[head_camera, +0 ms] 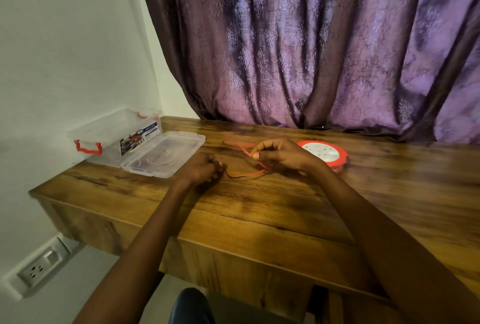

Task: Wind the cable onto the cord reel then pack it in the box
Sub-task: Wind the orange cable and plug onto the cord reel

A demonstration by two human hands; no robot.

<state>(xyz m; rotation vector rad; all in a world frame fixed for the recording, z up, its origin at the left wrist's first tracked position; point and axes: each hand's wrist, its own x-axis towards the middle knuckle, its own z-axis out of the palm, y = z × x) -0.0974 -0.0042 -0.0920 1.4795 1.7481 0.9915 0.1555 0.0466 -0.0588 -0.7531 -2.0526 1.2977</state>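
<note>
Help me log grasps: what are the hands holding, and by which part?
Both hold the red cable: the left hand closes on one end, and the right hand pinches a loop further along with its fingers.

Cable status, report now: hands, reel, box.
Left hand and right hand both grip the red cable, loose on the table. Cord reel untouched at right. Box open, lid beside it. Nothing in the way.
</note>
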